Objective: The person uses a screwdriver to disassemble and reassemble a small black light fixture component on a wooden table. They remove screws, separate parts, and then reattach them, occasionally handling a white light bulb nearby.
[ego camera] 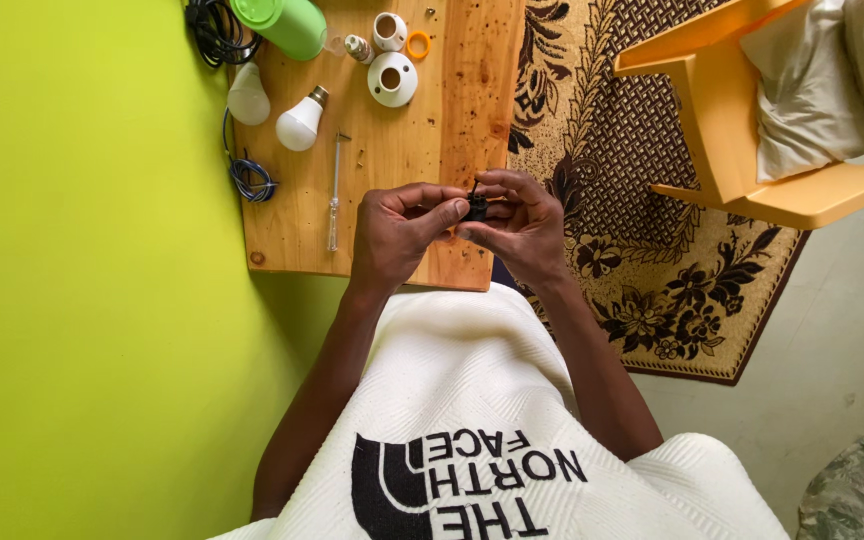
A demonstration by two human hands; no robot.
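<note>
The lime-green wall (82, 300) filled the left of the view, w/ a patterned brown rug (652, 250) and an orange plastic chair (742, 110) off to the right. Between them sat the wooden bench (392, 170), butted against the wall. On it, far end first: a green bottle (287, 22) lying down, a coil of black cable (214, 30), two white bulbs (299, 125), a white lamp holder base (393, 79) w/ a smaller white cap (389, 31) and an orange ring (418, 45) beside it, a small blue wire coil (250, 180), and a clear-handled screwdriver (334, 195) lying lengthwise, untouched.

Both hands met above the bench's near right corner. The left hand (397, 235) and right hand (522, 225) each had fingers pinched together on a small black part (476, 208), thumb and forefinger clamped on it from either side (prob. the holder's inner terminal piece, though it was too small and too covered to be sure).

Progress, as a judgement: the holder lay in separate pieces, bulbs unfitted, cable unconnected, so the work looked early to mid-way; assembly of the white parts remained.

The black part's long axis seemed to run roughly away from the person, w/ a thin dark stub pointing toward the far end of the bench.
</note>
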